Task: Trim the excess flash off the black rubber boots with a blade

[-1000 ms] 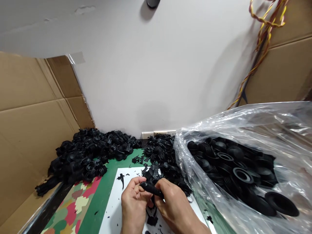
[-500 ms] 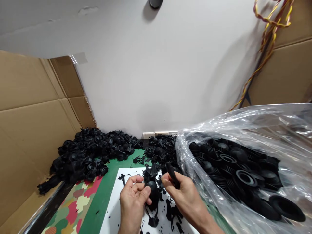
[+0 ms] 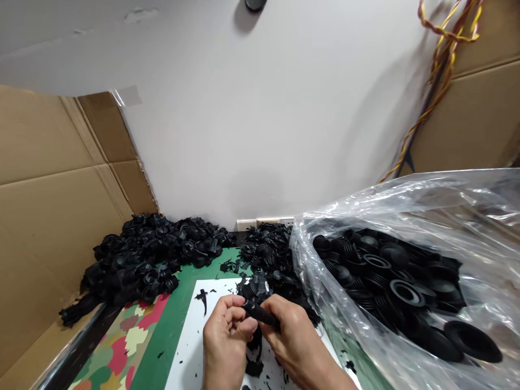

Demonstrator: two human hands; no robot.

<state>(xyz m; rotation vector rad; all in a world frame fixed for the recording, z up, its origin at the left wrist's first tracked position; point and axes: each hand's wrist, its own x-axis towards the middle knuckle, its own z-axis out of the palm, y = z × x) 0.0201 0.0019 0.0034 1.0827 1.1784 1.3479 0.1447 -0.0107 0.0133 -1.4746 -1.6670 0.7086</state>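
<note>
Black rod-like tool (image 3: 263, 315): gripped in the right hand, slanting up toward the left, far end right at the left fingertips; working tip hidden.
Right hand (image 3: 294, 338): clamped with thumb and fingers on the black rod-like tool, above the white sheet.
Left hand (image 3: 225, 338): curled inward with thumb and index finger close together, at the tool's far end; cannot tell whether clamped on anything.
Dark rubber piece (image 3: 254, 341): between the two hands, partly covered by them; cannot tell whether touched by the fingers.
White sheet (image 3: 184, 352): under both hands, sprinkled with small black scraps, including a T-shaped scrap (image 3: 202, 300) near its far left corner.
Green surface (image 3: 154, 352): beneath the white sheet, next to a camouflage-patterned strip (image 3: 122, 346) at the left.
Ribbed-part heap (image 3: 150, 254): piled at the far left against cardboard (image 3: 49, 141).
Shredded heap (image 3: 268, 249): just beyond the hands, spilling onto the sheet.
Clear plastic bag (image 3: 426, 197): spread open at the right, with black round parts (image 3: 394, 271) inside.
Pale wall (image 3: 244, 108): behind everything, with twisted yellow-and-red wires (image 3: 442, 70) hanging at the right.
</note>
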